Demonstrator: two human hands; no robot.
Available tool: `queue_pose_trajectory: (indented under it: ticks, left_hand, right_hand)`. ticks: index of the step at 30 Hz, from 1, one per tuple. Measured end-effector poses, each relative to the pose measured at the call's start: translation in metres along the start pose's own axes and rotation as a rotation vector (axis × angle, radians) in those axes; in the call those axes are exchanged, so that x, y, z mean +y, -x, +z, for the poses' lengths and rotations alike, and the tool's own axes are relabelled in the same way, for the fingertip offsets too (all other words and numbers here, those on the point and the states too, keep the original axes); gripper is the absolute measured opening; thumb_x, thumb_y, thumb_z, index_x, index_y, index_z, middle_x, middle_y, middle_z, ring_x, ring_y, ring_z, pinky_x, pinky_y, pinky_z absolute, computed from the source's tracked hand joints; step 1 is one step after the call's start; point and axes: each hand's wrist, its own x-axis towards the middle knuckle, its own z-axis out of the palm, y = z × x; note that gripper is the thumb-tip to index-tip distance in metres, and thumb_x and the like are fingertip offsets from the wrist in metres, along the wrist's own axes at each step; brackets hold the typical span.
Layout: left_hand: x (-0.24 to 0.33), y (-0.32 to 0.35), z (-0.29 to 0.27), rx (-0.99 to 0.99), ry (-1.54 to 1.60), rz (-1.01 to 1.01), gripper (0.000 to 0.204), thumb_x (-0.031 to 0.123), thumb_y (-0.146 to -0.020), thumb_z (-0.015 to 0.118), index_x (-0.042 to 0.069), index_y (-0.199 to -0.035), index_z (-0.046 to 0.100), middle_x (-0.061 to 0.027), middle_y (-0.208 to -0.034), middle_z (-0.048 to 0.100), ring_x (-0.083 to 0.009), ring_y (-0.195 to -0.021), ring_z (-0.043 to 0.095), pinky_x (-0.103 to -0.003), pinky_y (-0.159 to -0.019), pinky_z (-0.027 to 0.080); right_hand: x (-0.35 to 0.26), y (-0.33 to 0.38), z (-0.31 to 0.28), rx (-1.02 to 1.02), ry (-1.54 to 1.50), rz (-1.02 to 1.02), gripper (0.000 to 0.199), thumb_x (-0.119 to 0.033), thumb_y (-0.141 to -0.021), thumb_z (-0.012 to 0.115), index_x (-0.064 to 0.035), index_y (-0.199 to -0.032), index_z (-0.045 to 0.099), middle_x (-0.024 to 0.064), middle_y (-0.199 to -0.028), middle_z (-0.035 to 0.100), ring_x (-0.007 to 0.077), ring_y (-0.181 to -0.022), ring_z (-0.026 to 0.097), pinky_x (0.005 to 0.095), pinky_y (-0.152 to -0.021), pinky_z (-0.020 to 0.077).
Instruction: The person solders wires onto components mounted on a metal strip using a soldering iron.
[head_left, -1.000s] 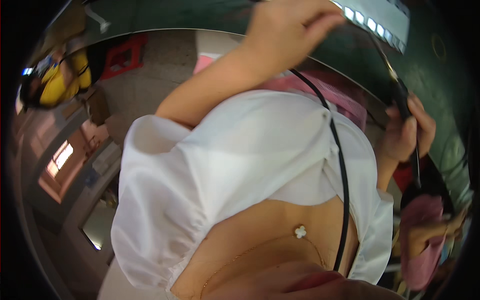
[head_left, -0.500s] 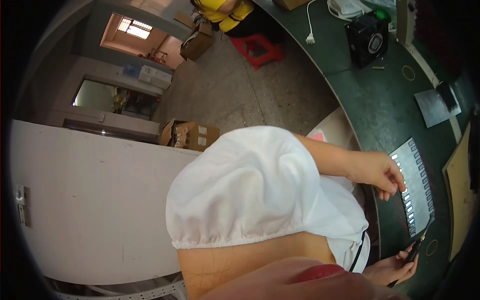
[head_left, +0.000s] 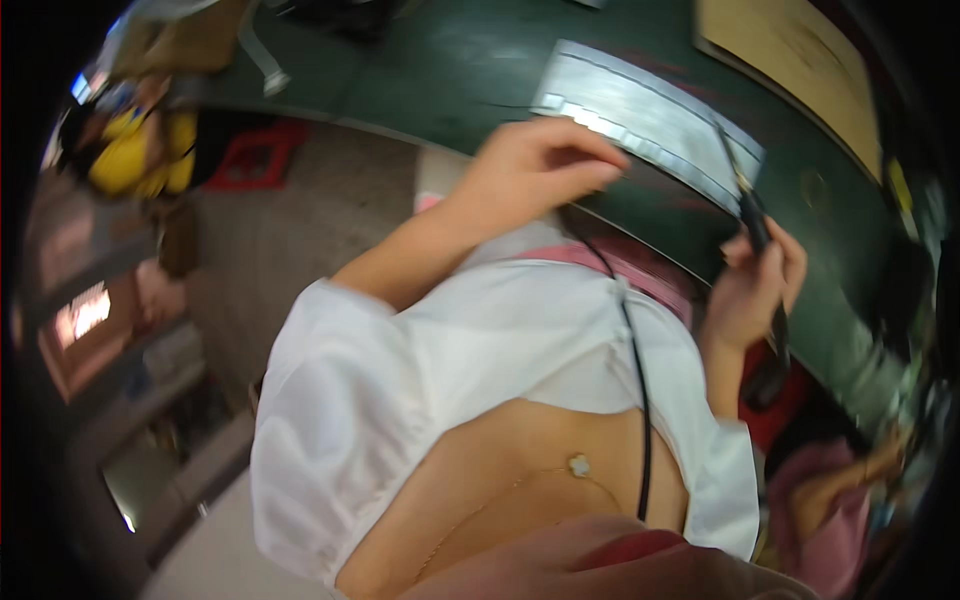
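Note:
A flat silvery panel point(head_left: 650, 115), with rows of small pale rectangles along its long edges, lies on the green worktable point(head_left: 420, 75). My left hand point(head_left: 555, 165) hovers at the panel's near left side. Its thumb and forefinger come together in a pinch; whatever may be between the tips is too small to make out. My right hand point(head_left: 760, 275) is wrapped round the black handle of a soldering iron point(head_left: 754, 222). The iron's thin metal tip points up over the right end of the panel; blur hides whether they touch.
A tan board point(head_left: 800, 70) lies beyond the panel at the right. A white cable point(head_left: 262, 60) rests at the table's far left, near a brown box point(head_left: 185, 40). A person in yellow point(head_left: 150, 155) is beside a red stool point(head_left: 255, 155); another in pink point(head_left: 835, 535) is at lower right.
The head view has swung round, so the panel now appears at upper centre. My right hand has raised the soldering iron's handle into fuller view. My left hand sits off the panel's near edge.

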Motion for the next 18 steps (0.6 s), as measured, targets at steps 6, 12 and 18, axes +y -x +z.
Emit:
queue_pose_trajectory:
  ticks: [6,12,18]
  left_hand:
    - [-0.011,-0.014,-0.003,-0.026,-0.051,0.144,0.009,0.001,-0.081,0.061,0.000,-0.089,0.062,-0.0039,-0.089,0.058,-0.0085,-0.080,0.055,-0.021,-0.072,0.044]
    - [-0.016,-0.004,0.010,0.054,-0.008,0.162,0.011,0.002,-0.086,0.055,-0.001,-0.096,0.057,-0.0032,-0.086,0.057,-0.0079,-0.076,0.054,-0.020,-0.068,0.043]
    - [-0.011,-0.008,0.011,0.025,0.048,0.104,0.012,0.007,-0.089,0.051,-0.001,-0.098,0.054,-0.0060,-0.083,0.061,-0.0078,-0.071,0.055,-0.020,-0.064,0.045]
  right_hand:
    - [-0.028,-0.028,-0.023,0.091,0.152,-0.198,0.023,-0.013,-0.088,0.046,0.0050,-0.102,0.050,0.0129,-0.071,0.056,0.0153,-0.060,0.053,0.0238,-0.057,0.0401]
    - [-0.041,-0.048,-0.066,0.151,0.285,-0.259,0.020,-0.011,-0.088,0.047,0.0045,-0.098,0.053,0.0101,-0.068,0.056,0.0131,-0.060,0.053,0.0234,-0.058,0.0402]
    - [-0.047,-0.103,-0.076,0.083,0.419,-0.275,0.019,-0.014,-0.088,0.048,0.0017,-0.097,0.055,0.0070,-0.067,0.058,0.0110,-0.062,0.053,0.0228,-0.061,0.0409]
